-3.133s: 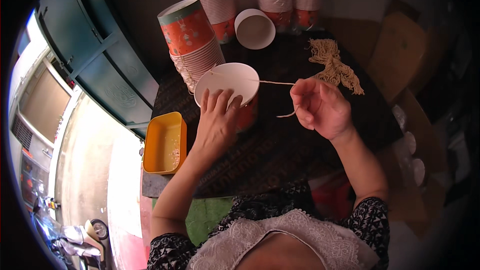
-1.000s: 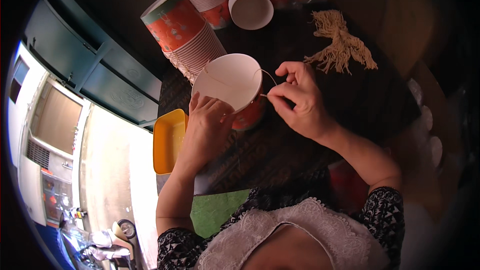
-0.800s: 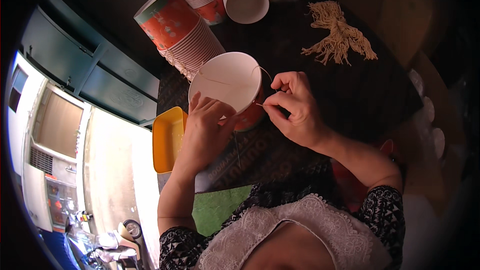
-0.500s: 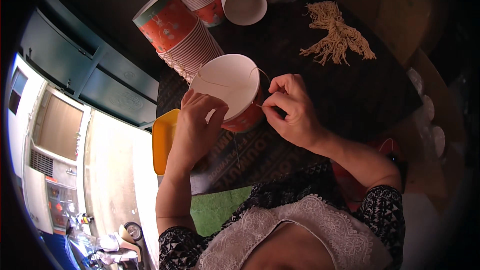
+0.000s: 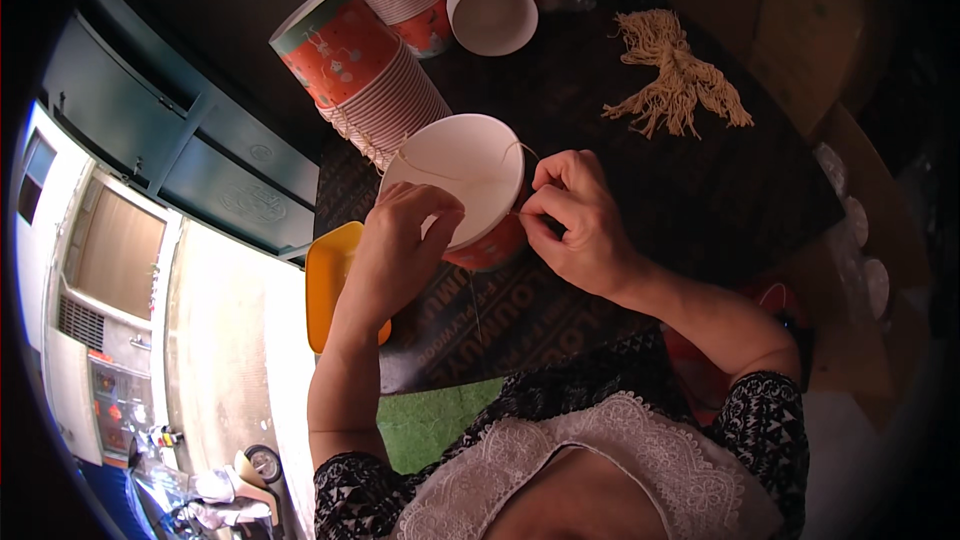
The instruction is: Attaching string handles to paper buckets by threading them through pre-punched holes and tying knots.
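A paper bucket [image 5: 488,245], white inside and orange outside, stands tilted towards me on the dark table. A thin tan string [image 5: 450,174] lies across its mouth and loops over the far right rim. My left hand [image 5: 402,240] curls over the near left rim, thumb and forefinger drawn together inside the mouth; what they pinch is hidden. Just outside the right wall, my right hand [image 5: 575,210] pinches a bit of string between thumb and forefinger.
A bundle of tan strings [image 5: 678,75] lies at the far right. Stacked paper buckets [image 5: 350,55] lean behind the bucket, strings beside them. A single bucket [image 5: 493,15] rests at the back. A yellow container [image 5: 330,280] stands left, on the dark table [image 5: 720,190].
Both hands keep their places at the bucket with nearly the same grip. The whole view has shifted slightly; the right fingers sit a little closer to the bucket's wall.
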`<state>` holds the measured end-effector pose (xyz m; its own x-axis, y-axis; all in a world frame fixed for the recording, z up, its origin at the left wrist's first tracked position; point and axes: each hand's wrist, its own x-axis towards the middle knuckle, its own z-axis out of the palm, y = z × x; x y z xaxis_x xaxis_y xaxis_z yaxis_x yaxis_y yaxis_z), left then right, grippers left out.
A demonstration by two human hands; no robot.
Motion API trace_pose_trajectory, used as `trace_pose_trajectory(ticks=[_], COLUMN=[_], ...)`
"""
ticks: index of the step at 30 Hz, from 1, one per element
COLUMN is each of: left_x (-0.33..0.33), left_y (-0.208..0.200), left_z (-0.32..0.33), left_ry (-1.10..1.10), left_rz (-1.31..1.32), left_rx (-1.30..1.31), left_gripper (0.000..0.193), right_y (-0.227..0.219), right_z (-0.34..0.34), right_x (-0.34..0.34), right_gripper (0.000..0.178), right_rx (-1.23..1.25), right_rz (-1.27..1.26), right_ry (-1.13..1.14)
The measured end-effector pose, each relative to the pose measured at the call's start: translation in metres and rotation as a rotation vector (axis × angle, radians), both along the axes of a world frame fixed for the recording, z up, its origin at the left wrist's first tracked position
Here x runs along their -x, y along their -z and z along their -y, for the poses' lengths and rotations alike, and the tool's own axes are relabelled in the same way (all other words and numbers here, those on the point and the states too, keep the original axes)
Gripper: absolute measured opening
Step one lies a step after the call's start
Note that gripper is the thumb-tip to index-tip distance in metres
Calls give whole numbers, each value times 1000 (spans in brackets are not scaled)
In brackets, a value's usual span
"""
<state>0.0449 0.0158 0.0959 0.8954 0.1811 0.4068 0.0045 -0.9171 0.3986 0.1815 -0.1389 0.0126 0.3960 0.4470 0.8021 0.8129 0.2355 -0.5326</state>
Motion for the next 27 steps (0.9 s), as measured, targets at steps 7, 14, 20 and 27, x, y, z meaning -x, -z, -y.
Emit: trace_pose_trajectory(ticks=[7,14,20,27], left_x=[-15,-40,-43,-33], left_y=[-4,-6,-5,-2], left_z=[-5,-9,-6,5], left_ry=[132,254,212,64], left_rz=[-217,-317,-283,-176], left_rx=[219,18,25,21], left_gripper=[25,20,13,13], right_y=[-3,0,-1,-9], right_z=[-4,-6,-8,6], right_x=[2,2,3,-7], right_gripper=[15,14,13,33], right_rx=[3,33,2,166], right_rz=[45,27,33,174], right_ry=[15,28,46,-1])
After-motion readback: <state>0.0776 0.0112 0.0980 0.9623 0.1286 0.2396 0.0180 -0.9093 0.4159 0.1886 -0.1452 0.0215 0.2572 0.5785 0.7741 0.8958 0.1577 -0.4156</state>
